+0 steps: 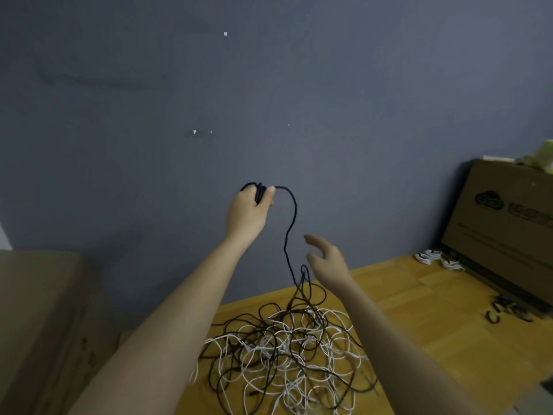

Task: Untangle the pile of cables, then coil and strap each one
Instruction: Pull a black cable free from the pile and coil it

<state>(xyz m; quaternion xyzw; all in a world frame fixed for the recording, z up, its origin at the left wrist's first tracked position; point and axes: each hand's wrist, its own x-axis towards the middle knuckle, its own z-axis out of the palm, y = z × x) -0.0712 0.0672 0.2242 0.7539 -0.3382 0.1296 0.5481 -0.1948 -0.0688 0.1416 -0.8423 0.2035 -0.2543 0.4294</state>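
Note:
A tangled pile of black and white cables [287, 351] lies on the wooden table [419, 313]. My left hand [248, 214] is raised in front of the wall and grips several turns of a black cable [291, 223], thumb on top. That cable hangs down from the hand into the pile. My right hand [326, 256] hovers beside the hanging strand with fingers relaxed, holding nothing.
A cardboard box [502, 232] stands at the table's right rear, with two small white coiled cables [437, 259] in front of it. Dark straps [508, 310] lie further forward on the right. Another cardboard box [45, 324] sits at the left. A grey wall is behind.

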